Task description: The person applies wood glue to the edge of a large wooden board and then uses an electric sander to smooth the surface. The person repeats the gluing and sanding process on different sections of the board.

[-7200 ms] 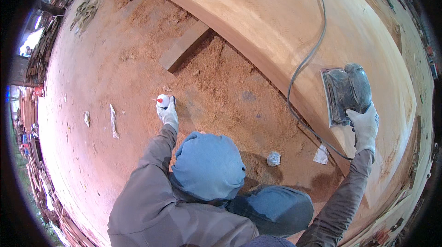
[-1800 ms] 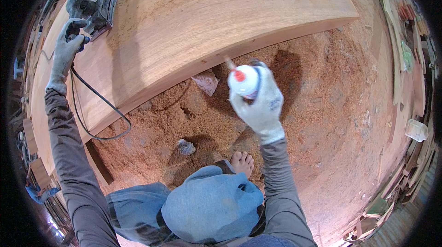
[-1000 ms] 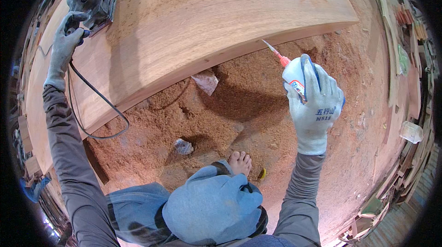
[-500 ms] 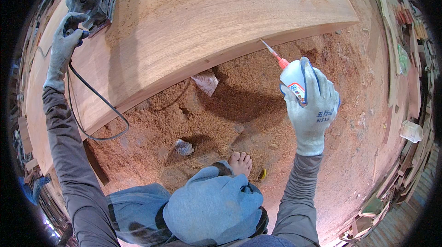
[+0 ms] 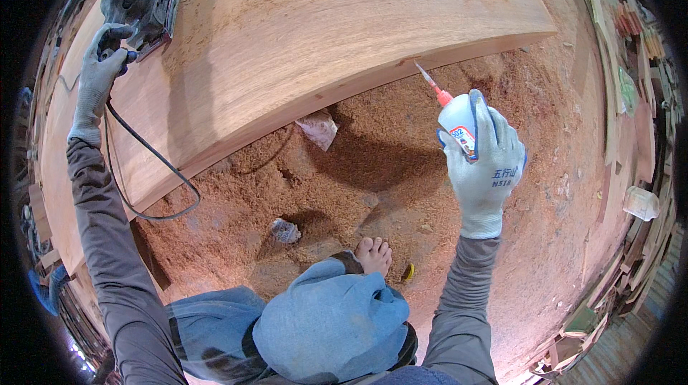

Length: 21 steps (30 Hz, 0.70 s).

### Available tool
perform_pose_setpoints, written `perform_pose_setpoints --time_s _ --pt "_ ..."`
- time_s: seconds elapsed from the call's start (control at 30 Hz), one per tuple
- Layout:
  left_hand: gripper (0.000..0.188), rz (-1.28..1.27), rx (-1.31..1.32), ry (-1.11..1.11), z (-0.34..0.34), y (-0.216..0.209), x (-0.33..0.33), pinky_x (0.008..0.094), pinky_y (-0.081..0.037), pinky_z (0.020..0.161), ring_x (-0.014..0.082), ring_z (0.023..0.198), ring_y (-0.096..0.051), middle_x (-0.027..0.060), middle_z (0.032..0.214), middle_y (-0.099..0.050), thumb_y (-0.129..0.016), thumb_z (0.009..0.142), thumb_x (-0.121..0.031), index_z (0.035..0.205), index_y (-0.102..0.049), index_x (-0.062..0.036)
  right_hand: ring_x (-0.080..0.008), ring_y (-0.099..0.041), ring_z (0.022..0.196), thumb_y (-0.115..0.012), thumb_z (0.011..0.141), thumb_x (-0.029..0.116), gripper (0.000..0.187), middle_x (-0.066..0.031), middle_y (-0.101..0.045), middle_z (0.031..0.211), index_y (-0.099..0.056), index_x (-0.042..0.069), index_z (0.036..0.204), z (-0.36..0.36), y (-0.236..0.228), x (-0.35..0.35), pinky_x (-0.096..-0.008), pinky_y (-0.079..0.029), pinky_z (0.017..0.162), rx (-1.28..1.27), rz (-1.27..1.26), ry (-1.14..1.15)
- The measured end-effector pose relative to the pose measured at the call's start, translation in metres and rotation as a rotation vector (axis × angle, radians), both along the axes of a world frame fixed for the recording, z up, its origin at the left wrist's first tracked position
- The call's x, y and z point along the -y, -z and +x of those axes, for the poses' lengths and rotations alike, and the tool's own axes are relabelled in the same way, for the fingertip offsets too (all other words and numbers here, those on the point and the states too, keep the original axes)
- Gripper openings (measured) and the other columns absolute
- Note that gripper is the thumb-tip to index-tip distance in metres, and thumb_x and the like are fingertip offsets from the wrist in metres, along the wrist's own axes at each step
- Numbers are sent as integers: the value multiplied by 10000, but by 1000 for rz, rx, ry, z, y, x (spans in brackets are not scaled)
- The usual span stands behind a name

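A black electric sander (image 5: 140, 1) rests on the thick wooden slab (image 5: 272, 48) at the far left. My gloved left hand (image 5: 104, 66) is at its rear end with fingers curled round that part; the palm side is hidden. In my gloved right hand (image 5: 491, 155) is a white glue bottle (image 5: 456, 118), tilted up and to the left. Its red cap (image 5: 443, 97) carries a thin, pale nozzle (image 5: 426, 77). The nozzle's tip is at the slab's near edge face; whether it touches the wood, I cannot tell.
A black cord (image 5: 168, 163) loops over the slab's near edge below my left hand. Sawdust (image 5: 387, 141) covers the ground, with a pale crumpled piece (image 5: 317, 129) against the slab and a small lump (image 5: 285, 231) nearer. A whitish plastic container (image 5: 641, 203) and wood offcuts (image 5: 584, 320) lie at right.
The nozzle's tip has shifted slightly right along the slab's edge, as my right hand tilts the bottle a little. My left hand stays at the sander.
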<state>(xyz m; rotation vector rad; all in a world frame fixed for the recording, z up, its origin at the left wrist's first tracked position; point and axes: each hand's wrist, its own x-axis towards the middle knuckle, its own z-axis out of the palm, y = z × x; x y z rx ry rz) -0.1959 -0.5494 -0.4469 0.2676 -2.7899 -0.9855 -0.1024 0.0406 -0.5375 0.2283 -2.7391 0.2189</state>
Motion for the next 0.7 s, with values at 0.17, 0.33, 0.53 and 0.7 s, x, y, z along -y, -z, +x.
perform_pose_setpoints --time_s 0.17,0.33,0.53,0.7 --pt "307 -29 4 3 2 -4 -7 198 -429 652 17 761 -533 -73 938 -612 -664 910 -78 1208 -696 -143 -250 -677 1083 -876 794 415 768 -55 -702 1240 -619 158 1471 4 3 3 -402 -496 886 10 -27 -31" --pt "308 -5 0 -3 3 0 -3 205 -443 672 20 781 -546 -70 963 -618 -670 913 -96 1214 -693 -152 -249 -677 1086 -880 790 416 774 -52 -703 1235 -617 163 1473 3 3 5 -403 -495 890 1 -20 4" --pt "311 -41 24 -8 2 -3 -9 196 -447 675 19 795 -568 -69 972 -630 -668 920 -103 1227 -691 -153 -253 -680 1073 -884 787 410 774 -55 -705 1212 -618 165 1472 2 3 0 -406 -497 893 -5 -69 -17" --pt "305 -11 8 -4 2 -3 -6 188 -427 649 18 759 -532 -69 945 -619 -657 920 -93 1220 -690 -141 -256 -679 1075 -884 789 408 769 -57 -707 1206 -621 161 1468 2 5 3 -410 -498 896 -8 -34 9"
